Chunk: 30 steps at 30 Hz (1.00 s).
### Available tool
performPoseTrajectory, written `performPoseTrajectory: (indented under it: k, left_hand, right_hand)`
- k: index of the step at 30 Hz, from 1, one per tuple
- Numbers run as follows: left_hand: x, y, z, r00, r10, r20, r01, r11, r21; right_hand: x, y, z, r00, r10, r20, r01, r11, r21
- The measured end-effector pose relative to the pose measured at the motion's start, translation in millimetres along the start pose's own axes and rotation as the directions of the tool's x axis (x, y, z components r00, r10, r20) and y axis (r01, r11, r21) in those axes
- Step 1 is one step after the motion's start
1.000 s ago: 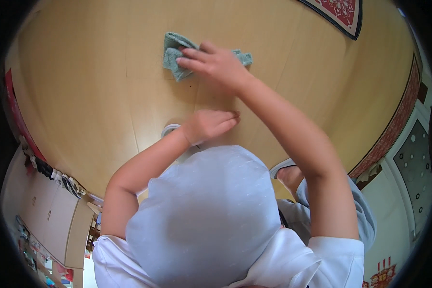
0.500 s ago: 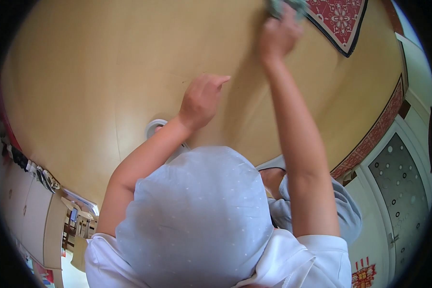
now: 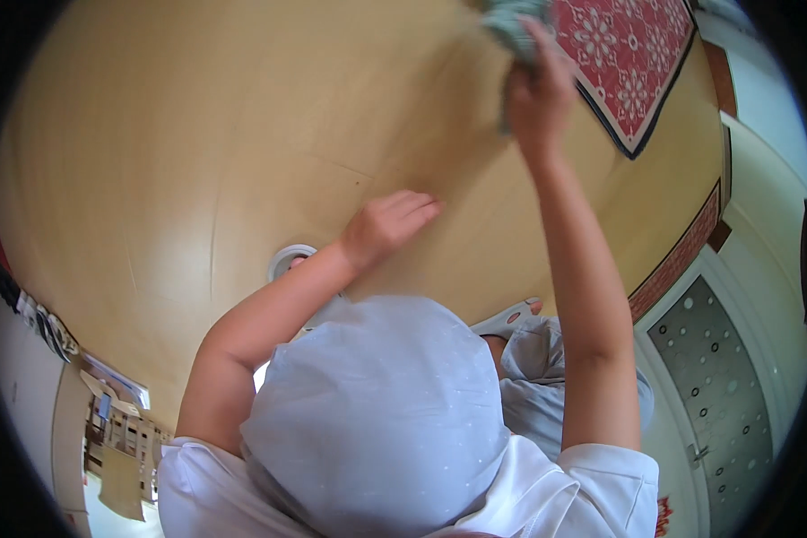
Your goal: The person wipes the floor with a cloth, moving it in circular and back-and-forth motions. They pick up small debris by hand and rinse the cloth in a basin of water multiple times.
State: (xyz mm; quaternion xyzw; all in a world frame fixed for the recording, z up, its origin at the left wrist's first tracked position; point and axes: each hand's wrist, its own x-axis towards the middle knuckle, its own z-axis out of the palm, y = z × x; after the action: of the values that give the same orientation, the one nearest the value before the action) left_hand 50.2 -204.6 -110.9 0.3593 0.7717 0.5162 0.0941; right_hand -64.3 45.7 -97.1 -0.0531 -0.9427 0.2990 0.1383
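Note:
Up at the far edge of the view, my right hand (image 3: 544,103) grips a grey-green cloth (image 3: 514,27), which is bunched and blurred by motion. It is over the light-brown floor (image 3: 125,134), close beside the near-left side of a red rug (image 3: 632,67) with pale flower patterns and a dark border. My left hand (image 3: 388,229) hovers nearer to me, above the middle of the floor. Its fingers are bent and pressed together, with nothing visible in them; the palm is hidden.
Light slippers (image 3: 293,257) show below my left forearm and near my right one. Low in the middle is grey-blue dotted fabric (image 3: 377,403). A red patterned strip (image 3: 677,260) and a door with a dotted panel (image 3: 717,377) are right. Shoes (image 3: 40,318) line the left.
The view has shifted, bringing more of the red rug into sight. My right hand has turned with the cloth, which now trails to its left. My left hand's pointing finger has drawn in beside the others.

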Motion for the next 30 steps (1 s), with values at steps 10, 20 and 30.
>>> performPoseTrajectory:
  k: [10, 20, 30]
  left_hand:
    - [-22, -8, 10, 0.837, -0.284, 0.467, 0.394, 0.906, -0.155]
    - [-30, -20, 27, 0.924, 0.157, 0.348, -0.261, 0.925, 0.275]
    - [-75, -27, 106, 0.943, 0.028, 0.331, -0.07, 0.991, 0.116]
  right_hand:
    - [-42, -109, 91, 0.728, -0.462, 0.506, 0.347, 0.886, 0.308]
    - [56, -75, 75, 0.967, -0.25, 0.046, 0.252, 0.967, -0.042]
    - [-18, -171, 145, 0.552, -0.672, 0.494, 0.504, 0.74, 0.445]
